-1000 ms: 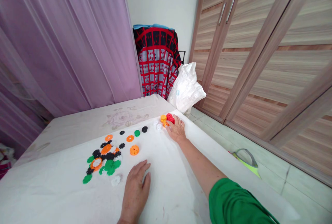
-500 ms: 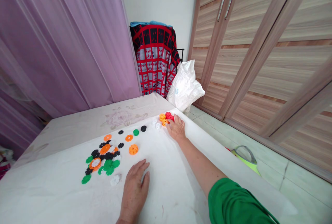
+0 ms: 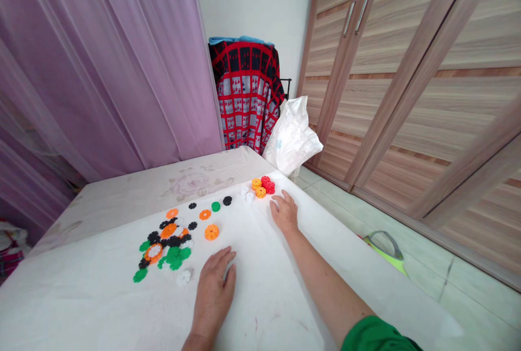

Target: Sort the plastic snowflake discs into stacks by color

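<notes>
My right hand (image 3: 285, 212) is open just in front of the red snowflake discs (image 3: 267, 184), with a small gap between fingers and discs. Orange-yellow discs (image 3: 260, 192) and white discs (image 3: 246, 195) lie beside the red ones. My left hand (image 3: 215, 283) rests open on the white sheet, fingers stretched forward, holding nothing. Left of it sits a white disc (image 3: 184, 277), and beyond its fingertips an orange disc stack (image 3: 211, 232). Further left is a mixed pile with green discs (image 3: 175, 257), black discs (image 3: 153, 237) and an orange disc (image 3: 168, 230).
The white sheet (image 3: 260, 307) covers the bed-like surface, whose right edge drops to a tiled floor (image 3: 427, 256). A white plastic bag (image 3: 293, 136) stands at the far corner. A purple curtain (image 3: 122, 69) hangs left; wooden wardrobe doors (image 3: 391, 96) stand right.
My right hand has let go of the red discs and drawn back toward me and slightly right. The left hand stays in place. The view has shifted slightly.
</notes>
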Available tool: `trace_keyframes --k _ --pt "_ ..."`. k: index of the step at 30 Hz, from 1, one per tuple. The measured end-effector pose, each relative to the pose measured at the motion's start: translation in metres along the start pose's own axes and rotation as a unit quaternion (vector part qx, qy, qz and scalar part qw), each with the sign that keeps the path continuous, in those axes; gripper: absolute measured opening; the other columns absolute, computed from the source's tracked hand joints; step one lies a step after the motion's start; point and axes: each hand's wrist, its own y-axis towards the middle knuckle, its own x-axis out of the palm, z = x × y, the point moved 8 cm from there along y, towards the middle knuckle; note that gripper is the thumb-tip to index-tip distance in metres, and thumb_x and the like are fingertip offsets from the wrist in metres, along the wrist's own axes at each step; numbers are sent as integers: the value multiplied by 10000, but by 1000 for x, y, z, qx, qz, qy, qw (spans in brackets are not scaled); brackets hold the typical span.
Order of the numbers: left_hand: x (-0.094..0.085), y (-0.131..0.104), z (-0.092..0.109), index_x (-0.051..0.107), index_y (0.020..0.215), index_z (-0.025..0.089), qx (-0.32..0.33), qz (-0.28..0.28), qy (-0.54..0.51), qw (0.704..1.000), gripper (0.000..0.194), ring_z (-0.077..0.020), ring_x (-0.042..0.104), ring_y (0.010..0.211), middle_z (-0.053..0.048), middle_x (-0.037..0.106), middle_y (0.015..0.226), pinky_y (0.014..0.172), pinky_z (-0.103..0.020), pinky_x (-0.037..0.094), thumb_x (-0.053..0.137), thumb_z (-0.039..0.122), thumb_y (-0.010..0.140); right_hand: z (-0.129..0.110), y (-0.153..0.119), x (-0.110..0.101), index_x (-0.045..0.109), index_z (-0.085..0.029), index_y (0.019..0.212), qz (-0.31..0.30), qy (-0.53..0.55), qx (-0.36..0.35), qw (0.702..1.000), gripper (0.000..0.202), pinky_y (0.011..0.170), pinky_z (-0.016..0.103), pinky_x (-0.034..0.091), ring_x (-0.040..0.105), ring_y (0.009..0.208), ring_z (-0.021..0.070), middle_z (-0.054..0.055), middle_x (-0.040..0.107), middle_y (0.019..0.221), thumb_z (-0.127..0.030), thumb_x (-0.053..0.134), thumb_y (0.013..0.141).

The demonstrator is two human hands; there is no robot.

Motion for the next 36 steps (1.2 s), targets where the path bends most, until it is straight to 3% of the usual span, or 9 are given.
trace_keyframes --k 3,10,14,18,23,31,36 --pt "-1 2 2 713 1066 230 0 7 -2 1000 329 -232 640 1085 -87 700 1154 961 -463 521 457 320 881 0 -16 1 671 -243 1136 -31 -2 -5 1000 328 1045 353 319 456 1263 214 81 503 1391 -281 467 882" --pt "6 0 12 694 1098 208 26 -16 39 999 331 -260 599 1168 -96 676 1212 1041 -517 439 468 274 866 -25 -62 -5 639 -231 1154 -74 -29 -97 992 330 1036 347 295 469 1231 199 69 572 1320 -269 456 882" --pt "13 -13 18 609 1249 183 45 -62 96 992 420 -285 499 1291 -114 573 1362 1085 -537 368 427 322 897 -32 -85 -13 634 -228 1157 -76 -34 -116 990 329 1021 329 301 483 1208 191 60 578 1312 -271 444 892" --pt "10 -32 21 548 1324 207 52 -85 130 987 479 -296 437 1342 -111 508 1425 1096 -541 338 409 407 912 -39 -105 -21 629 -225 1164 -80 -39 -128 988 329 1022 326 297 478 1213 188 59 581 1312 -265 439 898" --pt "-8 -55 10 498 1374 222 34 -118 163 979 512 -273 394 1374 -89 466 1463 1126 -507 299 369 439 929 -47 -130 -26 628 -222 1168 -82 -42 -135 987 335 1003 328 305 485 1197 191 65 580 1315 -251 434 896" --pt "-63 -84 -34 493 1378 219 -49 -108 216 969 522 -260 380 1384 -76 455 1473 1137 -494 284 318 439 938 -58 -163 -29 638 -220 1160 -67 -46 -161 984 327 977 330 314 498 1168 201 80 592 1288 -235 451 892" --pt "-77 -92 -37 453 1409 166 -98 -121 246 957 568 -266 339 1406 -93 401 1503 1150 -487 256 301 439 935 -66 -175 -31 632 -210 1162 -68 -58 -176 980 321 963 337 326 505 1164 209 89 591 1285 -222 456 894"
